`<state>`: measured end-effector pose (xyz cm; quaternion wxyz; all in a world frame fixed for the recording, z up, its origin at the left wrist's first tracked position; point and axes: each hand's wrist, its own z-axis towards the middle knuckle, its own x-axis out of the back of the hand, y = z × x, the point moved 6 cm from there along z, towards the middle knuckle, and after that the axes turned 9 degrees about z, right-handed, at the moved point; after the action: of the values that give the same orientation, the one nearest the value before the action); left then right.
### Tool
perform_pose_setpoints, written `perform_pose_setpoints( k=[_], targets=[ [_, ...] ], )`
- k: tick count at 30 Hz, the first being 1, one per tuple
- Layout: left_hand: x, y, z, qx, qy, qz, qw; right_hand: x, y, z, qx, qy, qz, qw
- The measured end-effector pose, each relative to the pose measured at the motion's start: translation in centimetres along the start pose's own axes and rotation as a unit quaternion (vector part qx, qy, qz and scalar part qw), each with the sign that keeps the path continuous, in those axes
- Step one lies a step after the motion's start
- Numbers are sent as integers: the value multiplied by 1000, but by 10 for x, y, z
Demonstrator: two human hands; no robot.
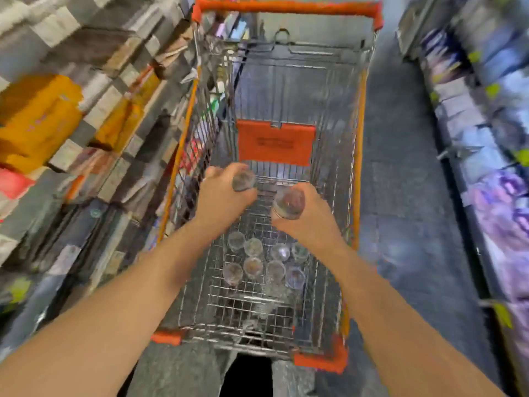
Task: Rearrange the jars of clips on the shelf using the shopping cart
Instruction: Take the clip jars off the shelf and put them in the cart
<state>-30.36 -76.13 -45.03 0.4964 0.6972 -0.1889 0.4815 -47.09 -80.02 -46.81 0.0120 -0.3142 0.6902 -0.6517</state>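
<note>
Over aisle cart [289, 8], left hand [226, 196] and right hand [312, 216] grip jars [244, 180].

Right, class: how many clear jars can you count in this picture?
10 jars: one in the left hand, one in the right hand, eight clustered on the cart floor. Blur may hide others.

Inspector A: Any legible text on record?
Inspector B: None. The orange flap [276, 143] in the shopping cart [361, 133], just beyond the left hand [226, 196] and right hand [310, 217], carries dark printed lines, too blurred to read.
Inspector A: And the shelves?
Inspector B: On the yellow packs [37, 121] left of the hands and the green tags [493, 90] to their right, all marks are illegible.
</note>
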Motion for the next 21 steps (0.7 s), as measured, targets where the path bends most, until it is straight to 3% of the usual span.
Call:
perform_pose_setpoints(
  k=[4,9,16,21],
  targets=[
    [-85,-42,42,18,-121,52,991,-36,82,25,-139,30,26,989],
    [-175,-94,65,44,-227,101,968,-71,161,37,-200,60,-31,977],
    [-268,-137,98,19,-255,130,958,-109,245,102,-259,81,-90,958],
    [-313,-154,110,-4,-247,113,962,-135,279,156,-224,27,-196,954]
  ],
)
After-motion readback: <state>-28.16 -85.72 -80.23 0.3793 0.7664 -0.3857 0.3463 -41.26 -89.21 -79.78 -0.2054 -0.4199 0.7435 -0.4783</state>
